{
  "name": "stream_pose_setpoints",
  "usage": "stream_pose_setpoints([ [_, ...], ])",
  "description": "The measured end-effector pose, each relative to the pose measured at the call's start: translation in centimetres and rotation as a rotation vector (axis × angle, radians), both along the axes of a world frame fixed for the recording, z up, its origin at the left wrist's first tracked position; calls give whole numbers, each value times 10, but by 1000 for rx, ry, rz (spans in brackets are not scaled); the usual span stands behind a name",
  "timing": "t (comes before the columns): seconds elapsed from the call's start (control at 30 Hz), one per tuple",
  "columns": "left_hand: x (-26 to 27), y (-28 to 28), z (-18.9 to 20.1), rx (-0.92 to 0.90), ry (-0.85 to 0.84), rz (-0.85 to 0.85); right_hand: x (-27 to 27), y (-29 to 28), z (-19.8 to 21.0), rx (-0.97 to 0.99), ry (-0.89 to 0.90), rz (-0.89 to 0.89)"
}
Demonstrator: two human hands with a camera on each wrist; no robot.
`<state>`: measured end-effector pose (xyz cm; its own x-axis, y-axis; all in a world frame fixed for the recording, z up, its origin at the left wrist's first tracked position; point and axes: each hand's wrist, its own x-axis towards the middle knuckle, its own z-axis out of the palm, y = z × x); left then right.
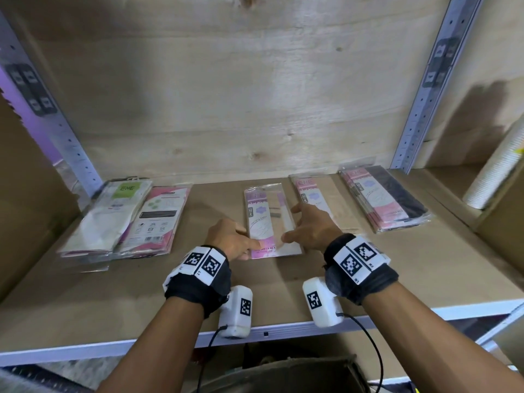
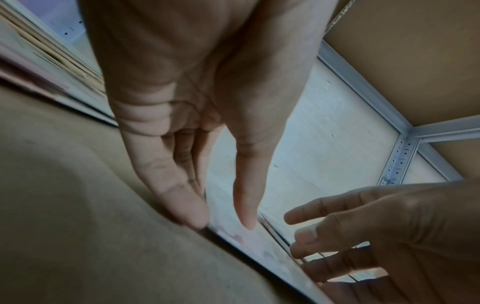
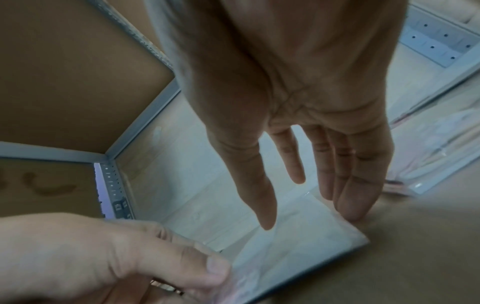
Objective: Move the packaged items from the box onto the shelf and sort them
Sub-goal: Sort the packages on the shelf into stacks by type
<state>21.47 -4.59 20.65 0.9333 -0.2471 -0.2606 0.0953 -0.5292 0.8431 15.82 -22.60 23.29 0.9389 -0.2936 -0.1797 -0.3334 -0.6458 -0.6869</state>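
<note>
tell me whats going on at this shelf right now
A person is sorting flat packaged items on a shelf. Both hands frame the middle packet, which lies flat: the left hand at its left edge, the right hand at its right. Other packets lie in piles to either side.

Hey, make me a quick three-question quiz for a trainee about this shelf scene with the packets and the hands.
1. True or false: the middle packet lies flat on the shelf.
2. Which hands touch it? A) left hand only B) right hand only C) both
3. Fill in: the dark packet stack lies at the far ____ of the row.

Key: 1 true; 2 C; 3 right
</note>
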Motion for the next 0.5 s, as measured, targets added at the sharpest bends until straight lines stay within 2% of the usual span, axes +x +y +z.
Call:
stream_pose_setpoints([
  [0.3,9,-4,0,9,-25,14,4,1,1,87,-11,46],
  [0.5,15,-10,2,-20,-11,26,8,-1,-1,66,-24,56],
])
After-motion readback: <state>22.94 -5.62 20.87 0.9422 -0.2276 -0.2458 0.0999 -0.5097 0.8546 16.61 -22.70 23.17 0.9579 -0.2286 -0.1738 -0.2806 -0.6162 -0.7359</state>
